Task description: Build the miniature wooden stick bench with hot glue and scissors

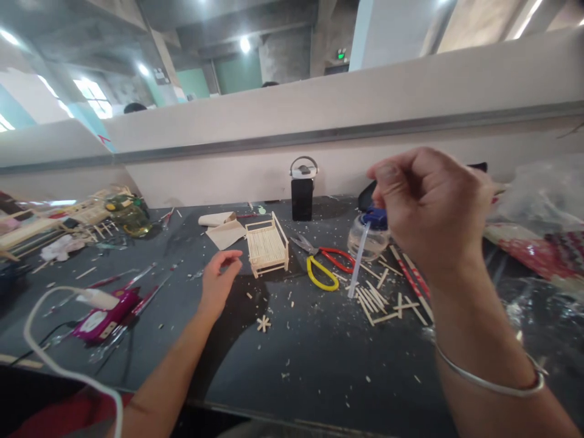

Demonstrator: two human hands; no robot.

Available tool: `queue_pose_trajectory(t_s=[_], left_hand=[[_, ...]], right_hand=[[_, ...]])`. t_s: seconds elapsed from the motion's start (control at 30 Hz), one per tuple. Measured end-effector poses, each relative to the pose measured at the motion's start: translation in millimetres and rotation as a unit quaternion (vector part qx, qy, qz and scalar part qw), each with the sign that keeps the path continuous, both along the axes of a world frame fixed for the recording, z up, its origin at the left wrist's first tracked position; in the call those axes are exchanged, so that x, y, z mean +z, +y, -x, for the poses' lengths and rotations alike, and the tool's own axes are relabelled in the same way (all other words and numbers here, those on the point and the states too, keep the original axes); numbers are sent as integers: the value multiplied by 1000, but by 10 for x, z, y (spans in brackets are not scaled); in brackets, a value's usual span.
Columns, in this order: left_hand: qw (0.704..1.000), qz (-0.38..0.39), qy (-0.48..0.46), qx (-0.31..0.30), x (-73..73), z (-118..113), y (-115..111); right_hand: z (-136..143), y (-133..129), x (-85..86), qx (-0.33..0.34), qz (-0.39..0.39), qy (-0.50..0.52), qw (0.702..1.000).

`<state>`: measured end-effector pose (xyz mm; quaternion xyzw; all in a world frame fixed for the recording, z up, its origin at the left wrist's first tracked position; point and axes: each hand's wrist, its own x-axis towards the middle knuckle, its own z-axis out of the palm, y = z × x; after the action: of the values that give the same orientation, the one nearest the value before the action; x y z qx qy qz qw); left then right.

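My left hand (218,277) is just left of a small wooden bed-like frame (267,244), its fingers curved and apart with nothing between them. The frame stands upright on the dark table, with a slatted base and a raised rail. My right hand (422,207) is raised above the right side of the table, thumb and fingers pressed together; what they hold, if anything, cannot be made out. Below and left of it is a clear jar (365,240) with a blue top, a translucent stick (359,261) slanting in front. Pliers (319,250) with red and yellow handles lie beside the frame.
Short wooden sticks (371,299) lie scattered at the right, near a plastic bag (542,201). A black phone (302,199) leans at the back. Folded paper (225,234) lies behind my left hand. A purple power strip (107,316) with a white cable is at the left.
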<state>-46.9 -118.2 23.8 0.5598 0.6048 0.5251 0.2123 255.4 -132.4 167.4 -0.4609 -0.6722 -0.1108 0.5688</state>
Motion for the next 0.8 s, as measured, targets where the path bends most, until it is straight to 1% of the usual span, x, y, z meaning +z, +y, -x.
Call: queue_pose_trajectory(t_s=[0.07,0.13,0.17,0.23,0.33,0.4,0.47,0.6,0.7,0.8], left_hand=[[998,-16,-45,40,3,28,-1],[996,-20,-67,49,-6,40,-1],[997,-18,-63,36,-15,40,-1],[999,-18,-30,-10,-41,26,-1],[995,-27,35,-85,-87,-20,10],[992,-30,63,-108,-110,-57,27],[991,-29,73,-109,-121,-90,45],[994,-20,45,-102,-111,-126,65],[995,-12,30,-99,-111,-126,73],[995,-12,18,-102,-131,-122,84]], right_hand=[[133,-70,-6,18,2,-24,1000],[249,-98,-36,26,14,-54,998],[293,-93,-59,27,22,-63,997],[358,-56,-116,34,44,-75,996],[448,21,-223,67,93,-102,988],[528,60,-308,88,128,-140,978],[618,85,-401,91,158,-178,967],[743,117,-560,101,199,-225,948],[763,149,-614,117,216,-231,941],[760,191,-645,114,225,-218,943]])
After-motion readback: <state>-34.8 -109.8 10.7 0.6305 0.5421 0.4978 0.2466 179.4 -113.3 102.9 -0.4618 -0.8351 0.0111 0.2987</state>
